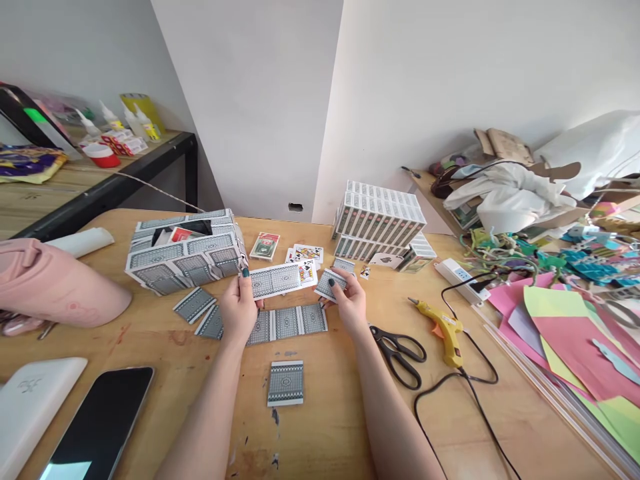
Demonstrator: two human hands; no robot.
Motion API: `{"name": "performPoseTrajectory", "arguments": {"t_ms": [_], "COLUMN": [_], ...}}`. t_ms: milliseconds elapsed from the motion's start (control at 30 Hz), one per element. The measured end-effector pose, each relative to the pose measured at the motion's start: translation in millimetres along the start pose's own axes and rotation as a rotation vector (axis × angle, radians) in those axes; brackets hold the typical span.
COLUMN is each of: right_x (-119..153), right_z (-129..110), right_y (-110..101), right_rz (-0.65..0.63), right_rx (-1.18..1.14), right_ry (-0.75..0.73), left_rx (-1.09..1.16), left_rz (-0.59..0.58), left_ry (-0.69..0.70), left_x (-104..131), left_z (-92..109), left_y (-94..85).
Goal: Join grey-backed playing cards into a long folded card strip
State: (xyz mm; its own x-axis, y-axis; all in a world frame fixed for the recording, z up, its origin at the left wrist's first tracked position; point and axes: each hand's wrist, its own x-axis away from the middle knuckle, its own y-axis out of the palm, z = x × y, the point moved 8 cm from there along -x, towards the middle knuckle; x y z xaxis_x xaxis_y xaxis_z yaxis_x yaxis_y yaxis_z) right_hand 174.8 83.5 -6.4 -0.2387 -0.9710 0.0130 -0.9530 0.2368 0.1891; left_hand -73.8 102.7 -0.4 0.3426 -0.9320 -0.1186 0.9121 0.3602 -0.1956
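On the wooden surface (330, 413), a card-covered box (187, 268) is standing beyond your left hand (239, 307), leftward. A card row (287, 325) is lying between your hands. Your left hand is gripping a card strip (275, 283); your right hand (350, 297) is pinching a smaller card piece (326, 284), seemingly just clear of the strip.

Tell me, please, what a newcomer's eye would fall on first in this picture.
Probably the centre, where the left hand holds a strip of card backs, the right hand a shorter card piece. Behind them stand a card-covered box on the left and stacked card boxes on the right. A yellow glue gun also stands out, lying right of the hands.
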Motion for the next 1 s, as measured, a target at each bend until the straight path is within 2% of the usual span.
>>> {"name": "performPoseTrajectory", "arguments": {"t_ms": [267,500,733,1000], "right_x": [-0.8,-1.5,1.1,3.7], "right_z": [1.5,0.9,-1.5,-7.9], "right_y": [-1.8,-3.8,-2.9,11.4], "right_rz": [0.008,0.01,0.009,-0.165], "right_rx": [-0.008,-0.003,-0.136,-0.3], "right_ry": [0.001,-0.007,0.001,0.012], "left_rx": [0.056,-0.007,-0.038,-0.041], "left_rz": [0.018,-0.042,-0.1,-0.179], "left_ry": [-0.025,-0.031,-0.056,-0.032], "left_x": [0.0,3.5,7.1,6.7], "left_z": [-3.9,4.8,10.2,7.9], "left_y": [1.2,5.0,11.8,16.9]}}
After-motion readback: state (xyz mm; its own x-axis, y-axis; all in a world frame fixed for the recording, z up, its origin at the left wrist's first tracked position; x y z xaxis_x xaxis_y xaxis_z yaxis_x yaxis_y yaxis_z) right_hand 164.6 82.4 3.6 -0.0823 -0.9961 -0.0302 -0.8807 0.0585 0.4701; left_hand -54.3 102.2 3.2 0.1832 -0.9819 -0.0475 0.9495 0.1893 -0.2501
